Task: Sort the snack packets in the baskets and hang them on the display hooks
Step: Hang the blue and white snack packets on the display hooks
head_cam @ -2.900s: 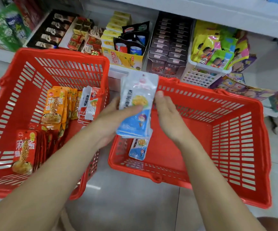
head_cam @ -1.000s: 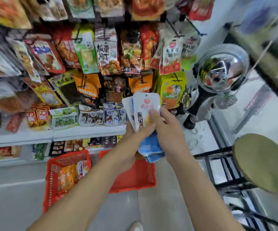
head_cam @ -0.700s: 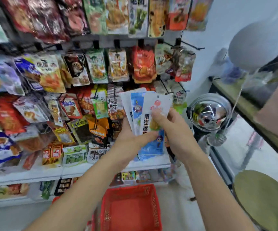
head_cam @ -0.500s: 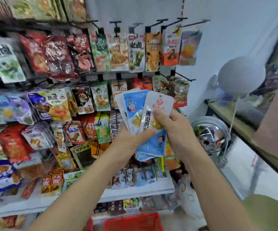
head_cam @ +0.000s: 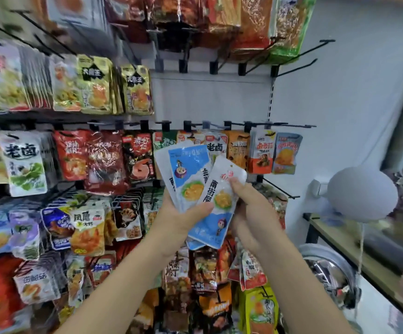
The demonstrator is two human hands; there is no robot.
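The left hand [head_cam: 178, 220] holds a fan of flat blue-and-white plastic snack packets [head_cam: 188, 172] upright in front of the display, near the middle of the view. Its fingers [head_cam: 199, 208] are curled round the lower part of the fan, with the thumb laid across the faces. Spreading them this way seems meant to keep each top edge free, so one packet can be taken off at a time.

The right hand [head_cam: 251, 213] grips the front packet [head_cam: 219, 203], the one tilted furthest right. Its fingers [head_cam: 239, 186] pinch the packet near the upper right edge, just below the small hang hole [head_cam: 231, 166]. A pinch that high would likely let the hole be steered onto a hook, though the packet is limp and may sag.

None of the held packets is on a hook yet. Far and above, several bare black wire hooks [head_cam: 297, 66] stick out from the white back panel [head_cam: 207, 97], and another bare hook [head_cam: 280, 188] juts out just right of the right hand. The hooks to the left and below carry hanging snack bags in red, orange and gold [head_cam: 92, 85]. A grey round balloon-like ball [head_cam: 362, 194] sits at the right, well apart from the hands.
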